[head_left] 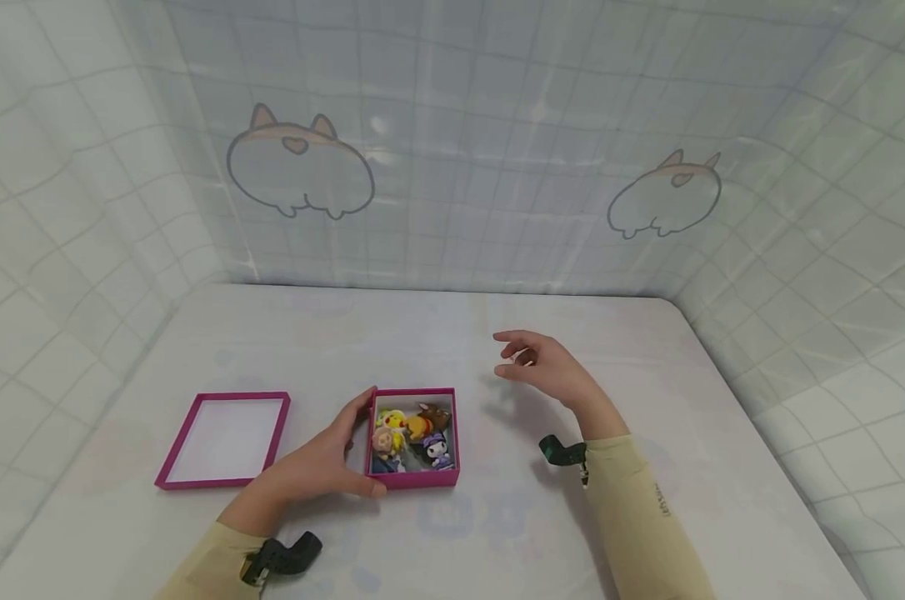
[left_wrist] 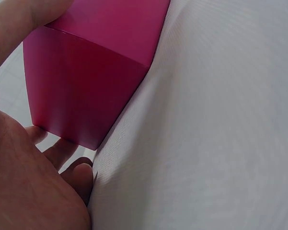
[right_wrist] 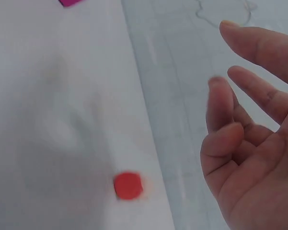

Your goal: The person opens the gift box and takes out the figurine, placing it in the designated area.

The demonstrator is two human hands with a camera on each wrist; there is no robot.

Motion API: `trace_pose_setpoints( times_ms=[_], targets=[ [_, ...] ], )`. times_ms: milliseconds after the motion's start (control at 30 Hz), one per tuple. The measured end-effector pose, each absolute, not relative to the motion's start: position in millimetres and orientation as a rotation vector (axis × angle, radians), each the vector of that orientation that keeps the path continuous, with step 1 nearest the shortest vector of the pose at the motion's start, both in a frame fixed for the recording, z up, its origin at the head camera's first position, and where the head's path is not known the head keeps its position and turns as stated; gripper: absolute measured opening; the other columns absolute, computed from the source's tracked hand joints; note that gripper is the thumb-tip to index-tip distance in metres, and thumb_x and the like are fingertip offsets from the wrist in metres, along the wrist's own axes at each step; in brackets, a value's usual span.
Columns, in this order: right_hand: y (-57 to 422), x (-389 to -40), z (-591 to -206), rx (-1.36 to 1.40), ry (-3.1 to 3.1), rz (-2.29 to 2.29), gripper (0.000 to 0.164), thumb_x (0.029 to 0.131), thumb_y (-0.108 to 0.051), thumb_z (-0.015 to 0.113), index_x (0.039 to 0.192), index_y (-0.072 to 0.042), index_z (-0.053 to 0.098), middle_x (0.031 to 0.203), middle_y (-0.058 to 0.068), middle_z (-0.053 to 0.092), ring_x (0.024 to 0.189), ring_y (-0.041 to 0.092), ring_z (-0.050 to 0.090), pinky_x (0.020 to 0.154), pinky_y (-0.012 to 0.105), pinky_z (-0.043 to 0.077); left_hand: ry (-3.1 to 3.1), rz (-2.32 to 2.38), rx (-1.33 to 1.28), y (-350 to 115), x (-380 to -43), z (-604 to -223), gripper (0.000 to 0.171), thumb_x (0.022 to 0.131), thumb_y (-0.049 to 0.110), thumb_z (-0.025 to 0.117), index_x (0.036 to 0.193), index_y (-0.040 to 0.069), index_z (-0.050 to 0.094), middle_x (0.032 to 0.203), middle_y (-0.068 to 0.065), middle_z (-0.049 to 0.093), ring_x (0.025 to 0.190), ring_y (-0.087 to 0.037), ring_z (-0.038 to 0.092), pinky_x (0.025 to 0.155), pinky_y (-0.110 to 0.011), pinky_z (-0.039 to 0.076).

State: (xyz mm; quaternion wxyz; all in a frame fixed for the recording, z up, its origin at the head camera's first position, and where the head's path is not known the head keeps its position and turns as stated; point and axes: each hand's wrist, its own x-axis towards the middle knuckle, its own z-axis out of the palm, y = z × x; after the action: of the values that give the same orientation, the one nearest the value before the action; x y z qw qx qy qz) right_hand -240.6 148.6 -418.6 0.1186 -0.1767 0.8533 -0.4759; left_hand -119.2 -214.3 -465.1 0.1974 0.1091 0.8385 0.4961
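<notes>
An open magenta box [head_left: 421, 479] stands on the table, with several small toy figures in it. Among them are a yellow figure [head_left: 392, 421], an orange and brown one [head_left: 426, 422] and a white, purple and black one [head_left: 438, 452]. My left hand [head_left: 325, 462] grips the box from its left side, thumb at the near wall and fingers toward the far corner; the left wrist view shows the box wall [left_wrist: 81, 86] between them. Above the table, right of the box, my right hand [head_left: 546, 365] hovers with loosely bent fingers and holds nothing.
Left of the box lies its magenta-rimmed lid [head_left: 223, 442], white inside facing up. A blurred red round thing [right_wrist: 128, 186] rests on the table in the right wrist view. White tiled-pattern curtains [head_left: 452, 167] surround the table's back and sides.
</notes>
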Motion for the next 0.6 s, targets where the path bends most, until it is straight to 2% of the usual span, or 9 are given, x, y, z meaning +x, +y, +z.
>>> trace_pose_setpoints(
  times_ms=[433,600],
  targets=[
    [112.2,-218.7,-415.1,-0.817,2.371,-1.342,0.044,0.087,-0.027,0.078,0.129,-0.031,0.064,0.116,0.010,0.065,0.095,0.021,0.062,0.076,0.038,0.055,2.340,1.391,0.327,-211.6,-119.6,-461.9,0.132,0.063,0.041,0.092,0.158,0.026,0.001,0.164,-0.009,0.008,0.149,-0.033,0.009,0.110,-0.056,0.029],
    [95.7,-207.3,-411.4,-0.958,2.358,-1.315,0.041,0.088,-0.024,0.078,0.127,-0.030,0.065,0.112,0.000,0.067,0.093,0.016,0.063,0.075,0.035,0.055,2.340,1.395,0.353,-212.3,-119.5,-460.9,0.131,0.065,0.040,0.091,0.158,0.025,0.000,0.164,-0.011,0.007,0.148,-0.035,0.009,0.110,-0.058,0.029]
  ],
)
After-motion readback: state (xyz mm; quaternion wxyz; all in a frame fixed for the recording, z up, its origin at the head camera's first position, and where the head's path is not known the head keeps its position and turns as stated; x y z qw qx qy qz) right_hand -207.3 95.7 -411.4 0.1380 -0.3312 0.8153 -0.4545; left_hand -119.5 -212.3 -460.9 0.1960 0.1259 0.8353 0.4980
